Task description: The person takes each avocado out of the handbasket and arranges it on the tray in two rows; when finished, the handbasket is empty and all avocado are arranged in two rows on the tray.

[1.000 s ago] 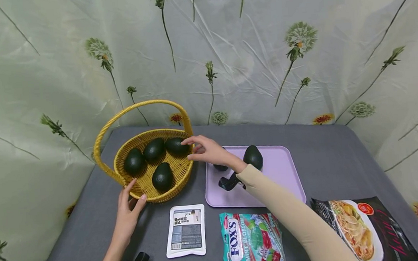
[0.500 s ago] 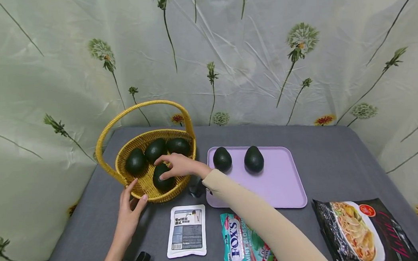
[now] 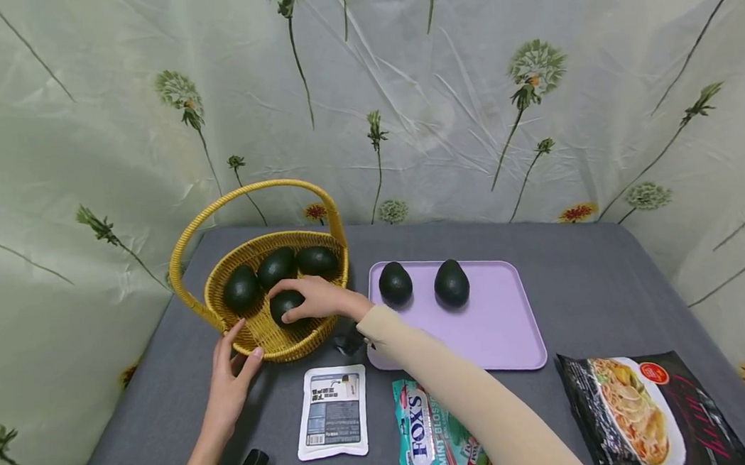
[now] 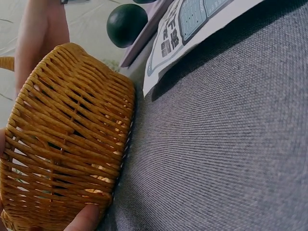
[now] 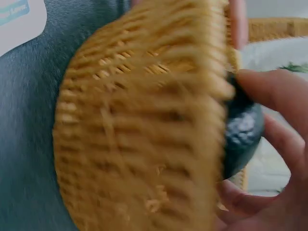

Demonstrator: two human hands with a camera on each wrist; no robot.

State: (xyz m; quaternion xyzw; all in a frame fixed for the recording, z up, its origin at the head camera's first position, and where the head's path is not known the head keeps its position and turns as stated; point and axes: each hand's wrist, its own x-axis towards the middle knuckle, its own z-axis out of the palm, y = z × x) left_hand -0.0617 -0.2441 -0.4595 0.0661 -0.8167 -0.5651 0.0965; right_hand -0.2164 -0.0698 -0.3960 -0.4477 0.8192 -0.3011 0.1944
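Note:
My right hand is inside the yellow wicker basket, its fingers curled round a dark green avocado. The right wrist view has thumb and fingers on either side of that avocado, partly hidden behind the blurred basket wall. Three more avocados lie along the basket's back and left side, one of them at the left. With my left hand I hold the basket's near-left rim. In the left wrist view the thumb presses the woven outer wall.
A lilac tray to the right bears two avocados. Nearer me lie a white pouch, a teal Fox's candy bag partly under my right forearm, and a black noodle packet. The basket's tall handle arches above it.
My right hand has moved from the basket's right-hand rim to the front avocado inside and closed its fingers round it. The left hand stays at the rim.

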